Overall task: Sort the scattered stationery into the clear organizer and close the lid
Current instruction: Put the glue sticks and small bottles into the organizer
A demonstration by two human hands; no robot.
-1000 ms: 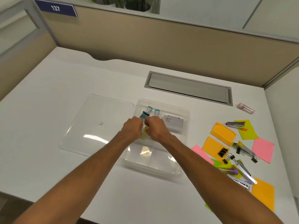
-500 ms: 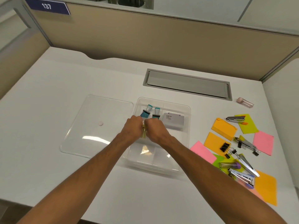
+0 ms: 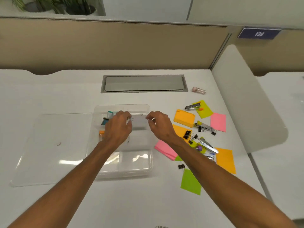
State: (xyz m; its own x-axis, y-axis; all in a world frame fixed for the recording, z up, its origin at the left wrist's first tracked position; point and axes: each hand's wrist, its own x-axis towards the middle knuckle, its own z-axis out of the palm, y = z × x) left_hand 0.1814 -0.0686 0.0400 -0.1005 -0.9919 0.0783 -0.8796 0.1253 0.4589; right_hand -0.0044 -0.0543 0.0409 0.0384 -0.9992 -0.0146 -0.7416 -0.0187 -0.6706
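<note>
The clear organizer (image 3: 122, 170) sits mid-desk with its clear lid (image 3: 52, 145) lying flat to its left. In its back compartments lie teal-capped items (image 3: 108, 117), a white box (image 3: 139, 124) and an orange piece (image 3: 101, 133). My left hand (image 3: 118, 130) hovers over the organizer, its fingertips pinched on a small metal clip (image 3: 130, 119) at the box's left edge. At the box's right edge my right hand (image 3: 158, 125) has its fingers loosely apart and holds nothing I can see. Scattered to the right are sticky notes (image 3: 184, 119), staplers (image 3: 192, 106) and black binder clips (image 3: 187, 134).
A grey cable hatch (image 3: 144, 83) is set into the desk behind the organizer. A small pink-capped clear tube (image 3: 199, 90) lies at the back right. A green note (image 3: 190, 181) and a binder clip (image 3: 181, 166) lie near my right forearm. A white divider (image 3: 246, 99) bounds the desk's right side.
My hands, pressed together over the organizer's left compartments before, have drawn apart and shifted right to either side of the white box. The view has swung to the right.
</note>
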